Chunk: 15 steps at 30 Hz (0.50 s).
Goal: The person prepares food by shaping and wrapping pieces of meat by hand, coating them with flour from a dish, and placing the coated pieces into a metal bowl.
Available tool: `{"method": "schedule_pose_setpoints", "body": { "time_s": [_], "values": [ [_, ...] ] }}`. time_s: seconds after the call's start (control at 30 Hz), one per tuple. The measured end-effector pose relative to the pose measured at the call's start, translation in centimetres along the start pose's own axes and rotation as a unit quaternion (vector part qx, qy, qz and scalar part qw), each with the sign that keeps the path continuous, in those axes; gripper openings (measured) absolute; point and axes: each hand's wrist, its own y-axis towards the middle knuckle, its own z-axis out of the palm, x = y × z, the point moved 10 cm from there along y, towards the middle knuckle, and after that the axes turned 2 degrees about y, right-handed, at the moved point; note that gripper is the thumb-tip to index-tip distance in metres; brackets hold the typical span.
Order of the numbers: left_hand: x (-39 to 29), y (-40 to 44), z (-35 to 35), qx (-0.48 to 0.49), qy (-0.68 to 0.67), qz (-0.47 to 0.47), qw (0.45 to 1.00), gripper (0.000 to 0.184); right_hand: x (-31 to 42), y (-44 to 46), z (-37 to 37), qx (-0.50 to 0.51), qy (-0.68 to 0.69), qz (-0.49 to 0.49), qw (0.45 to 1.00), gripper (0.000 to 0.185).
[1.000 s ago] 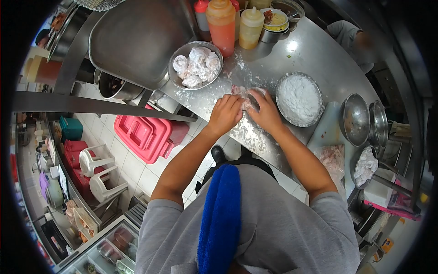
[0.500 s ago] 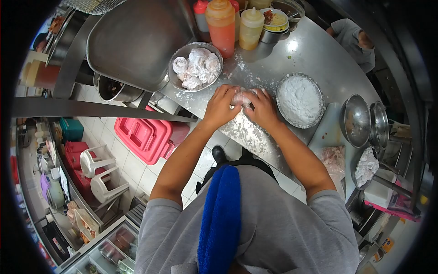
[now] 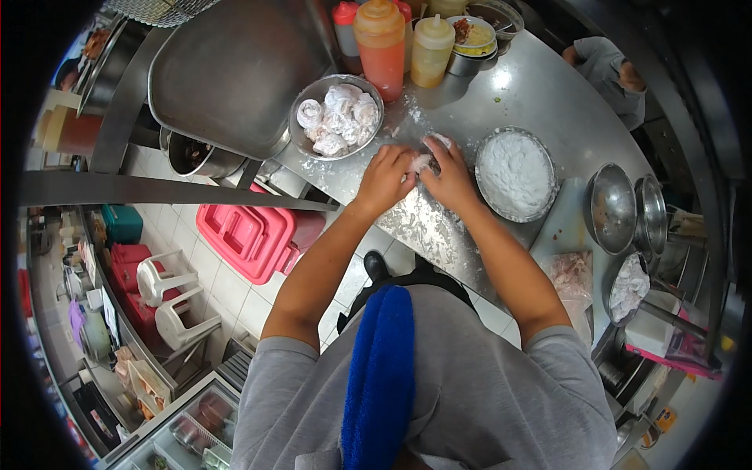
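Observation:
Over the floury metal counter [image 3: 413, 218], a small pale piece of raw meat [image 3: 421, 163] lies between my two hands, mostly covered by fingers. My left hand [image 3: 385, 178] has its fingers curled around one side of it. My right hand [image 3: 448, 177] grips the other side, with a whitish bit showing by its fingertips. Just right of that hand is a metal bowl of white flour [image 3: 515, 174]. Beyond my left hand, a metal bowl [image 3: 294, 129] holds several flour-coated pieces [image 3: 342, 117].
Squeeze bottles [image 3: 381, 51] and small topping bowls [image 3: 473, 39] stand at the back. A large metal tray [image 3: 227, 70] is at left. To the right are a cutting board [image 3: 565, 223], a bag of meat [image 3: 570, 274] and metal bowls [image 3: 611, 207]. Another person [image 3: 609, 74] is beyond the counter.
My hands have drawn slightly apart at the fingertips, and the right fingers have shifted up. The piece between them shows differently. The bowls stay where they were.

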Motion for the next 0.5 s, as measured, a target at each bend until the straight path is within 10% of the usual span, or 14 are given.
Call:
{"method": "schedule_pose_setpoints", "body": {
  "time_s": [0.5],
  "values": [
    [6.4,-2.8,0.4,-0.06,-0.298,-0.307,0.902,0.042,1.7,1.4,1.8,0.041,-0.116,-0.065,0.99,0.055]
  ]
}}
